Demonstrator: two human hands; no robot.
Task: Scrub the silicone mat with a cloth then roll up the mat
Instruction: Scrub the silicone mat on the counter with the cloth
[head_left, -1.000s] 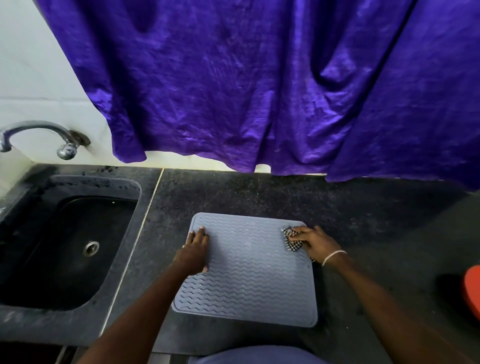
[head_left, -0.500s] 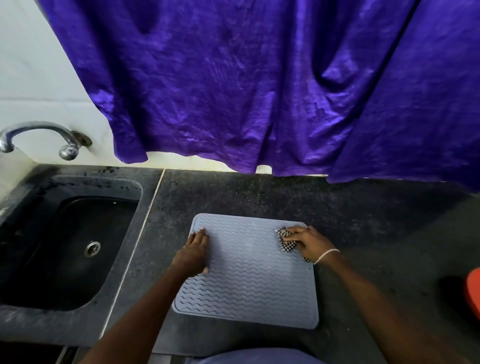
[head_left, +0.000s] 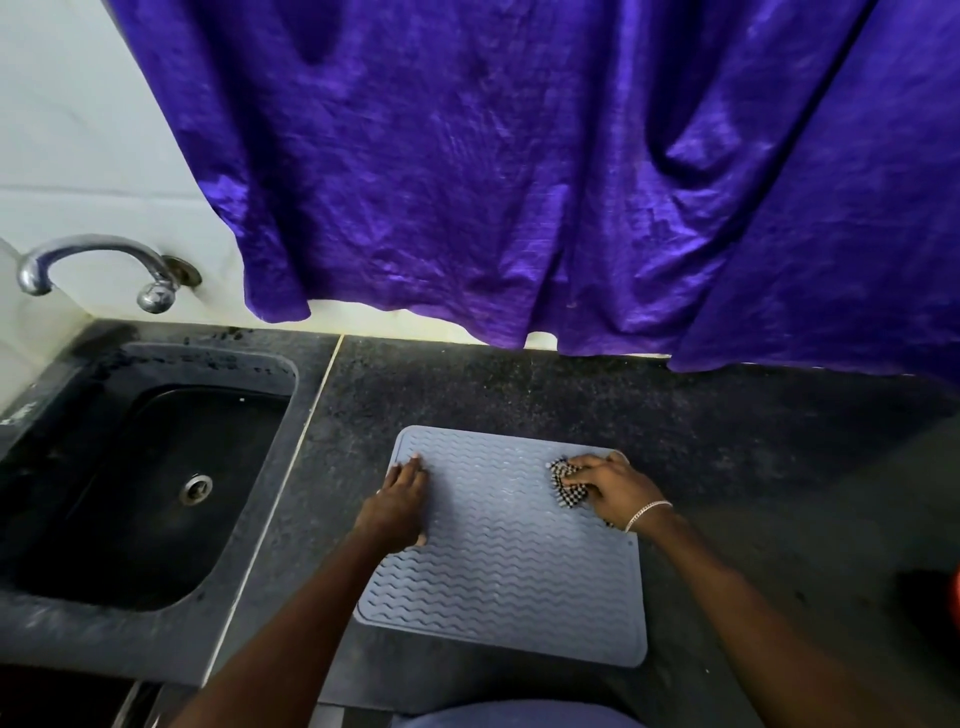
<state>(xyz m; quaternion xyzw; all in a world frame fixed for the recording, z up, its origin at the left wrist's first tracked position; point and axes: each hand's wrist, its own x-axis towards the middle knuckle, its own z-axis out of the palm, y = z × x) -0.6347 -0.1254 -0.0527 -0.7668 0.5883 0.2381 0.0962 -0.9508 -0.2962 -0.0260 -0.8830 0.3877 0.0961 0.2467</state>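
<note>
The silicone mat (head_left: 506, 571) lies flat on the dark stone countertop (head_left: 727, 441), just right of the sink (head_left: 78, 618). My left hand (head_left: 397, 506) rests on the mat's left margin near the far-left corner, with fingers straight and together and the palm pressing down to pin the sheet. I judge the mat to be light, thin and fully flexible. Its wavy ribbed face should grip the cloth, while its underside may creep on the stone under scrubbing load, so the pinning hand is required. It is not fragile and tolerates firm pressure. For rolling, I would take hold along one whole edge with both hands, thumbs under and fingers over, since a single-corner hold would let the sheet fold and sag. The checked cloth (head_left: 566, 486) sits bunched on the mat near the far-right corner. My right hand (head_left: 615, 491) covers it from the right, with fingers curled over the bunch and holding it against the ribs.
</note>
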